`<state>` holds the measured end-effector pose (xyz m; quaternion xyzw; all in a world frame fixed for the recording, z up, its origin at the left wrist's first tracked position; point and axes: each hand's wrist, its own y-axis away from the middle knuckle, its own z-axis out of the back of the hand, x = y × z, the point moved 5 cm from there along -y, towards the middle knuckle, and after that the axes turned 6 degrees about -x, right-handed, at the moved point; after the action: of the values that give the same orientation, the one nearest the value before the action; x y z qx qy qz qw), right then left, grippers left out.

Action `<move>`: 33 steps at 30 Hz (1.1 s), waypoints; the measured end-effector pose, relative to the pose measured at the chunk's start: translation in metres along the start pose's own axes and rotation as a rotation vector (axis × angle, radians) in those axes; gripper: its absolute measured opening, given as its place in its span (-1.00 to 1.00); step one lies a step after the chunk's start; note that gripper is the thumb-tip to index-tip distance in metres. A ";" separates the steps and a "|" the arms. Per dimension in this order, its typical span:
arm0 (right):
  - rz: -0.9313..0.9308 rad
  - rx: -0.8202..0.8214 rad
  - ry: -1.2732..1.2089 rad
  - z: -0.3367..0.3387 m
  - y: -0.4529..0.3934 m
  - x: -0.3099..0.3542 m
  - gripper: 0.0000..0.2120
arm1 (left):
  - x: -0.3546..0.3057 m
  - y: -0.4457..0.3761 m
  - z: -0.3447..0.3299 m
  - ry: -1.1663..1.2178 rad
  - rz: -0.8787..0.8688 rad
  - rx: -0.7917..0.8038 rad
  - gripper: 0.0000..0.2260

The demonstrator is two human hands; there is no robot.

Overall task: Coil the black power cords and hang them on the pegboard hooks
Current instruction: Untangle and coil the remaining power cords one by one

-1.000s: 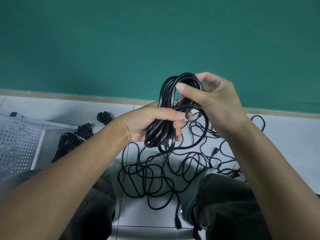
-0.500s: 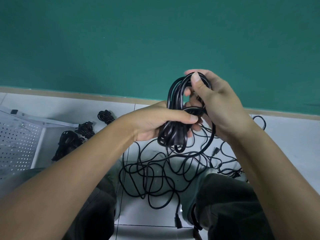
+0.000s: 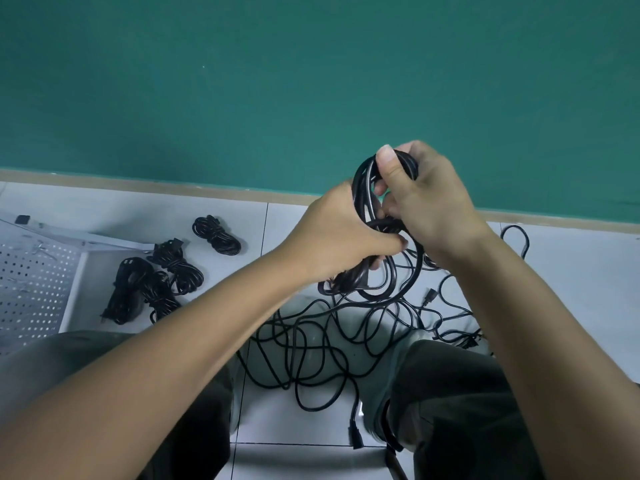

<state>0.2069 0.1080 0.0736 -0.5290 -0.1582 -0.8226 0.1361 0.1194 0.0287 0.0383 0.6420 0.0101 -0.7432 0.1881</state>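
Black rubber-sheathed power cord, partly coiled (image 3: 363, 209), held up in front of teal painted wall (image 3: 311, 81). Left hand (image 3: 343, 237) wrapped around middle of coil, fingers curled tight round bunched strands, thumb tip meeting fingers near lower front. Right hand (image 3: 426, 199) at top of coil, thumb pressed flat over upper loop, remaining fingers curled behind and pinching strands; hands close together, nearly touching. Free length of same cord looping below hands and trailing down toward loose tangle of black cords (image 3: 329, 341) spread on white tiled floor (image 3: 571, 271) between person's knees in dark grey-green trousers (image 3: 457, 393). Black moulded plug (image 3: 356, 438) lying at lower end of tangle, near right knee; another small plug (image 3: 429, 299) at right of tangle. Three finished black cord bundles on floor at left, well apart from hands: one small coil (image 3: 216, 233) nearest wall, two larger ones (image 3: 156, 285) lying just beside edge of white perforated metal pegboard (image 3: 31, 282), which rests flat or tilted at far left, cannot tell which. Beige skirting strip (image 3: 138, 185) along foot of wall.
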 end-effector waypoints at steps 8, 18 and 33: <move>0.084 0.036 -0.108 0.002 0.006 0.013 -0.90 | -0.007 0.007 0.004 0.078 0.094 0.101 -0.71; -0.122 -0.070 -0.070 -0.002 0.000 -0.003 -0.68 | -0.011 0.010 0.006 -0.247 0.066 0.003 -0.50; -0.134 0.037 -0.060 0.002 -0.002 0.010 -0.70 | -0.010 0.013 0.005 -0.006 0.206 0.253 -0.80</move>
<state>0.2039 0.1097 0.0830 -0.5389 -0.2127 -0.8106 0.0856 0.1197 0.0182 0.0513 0.6559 -0.1503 -0.7173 0.1809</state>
